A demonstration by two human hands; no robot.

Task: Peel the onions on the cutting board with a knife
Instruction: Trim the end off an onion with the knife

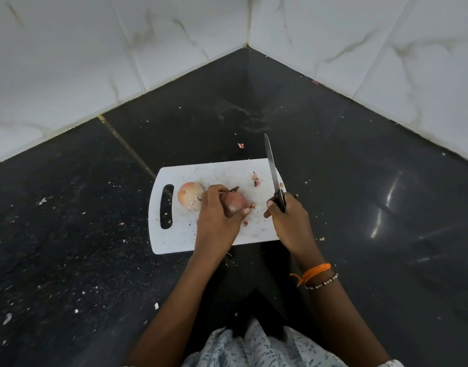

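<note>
Curling round a reddish onion (234,203) on the white cutting board (214,234), the left hand (218,221) grips it, while the right hand (288,221) clutches the knife (274,173), blade pointing away. A second, paler onion (189,194) sits just beside, on the dark counter (82,234).

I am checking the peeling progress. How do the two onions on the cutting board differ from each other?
The pale onion lies free near the board's handle slot, touched by no hand; the reddish onion is gripped by the left hand. The pale onion looks light orange-white, the reddish onion darker pink-brown. The pale onion shows fully, the reddish one is partly covered by fingers. Both sit on the white cutting board.
</note>
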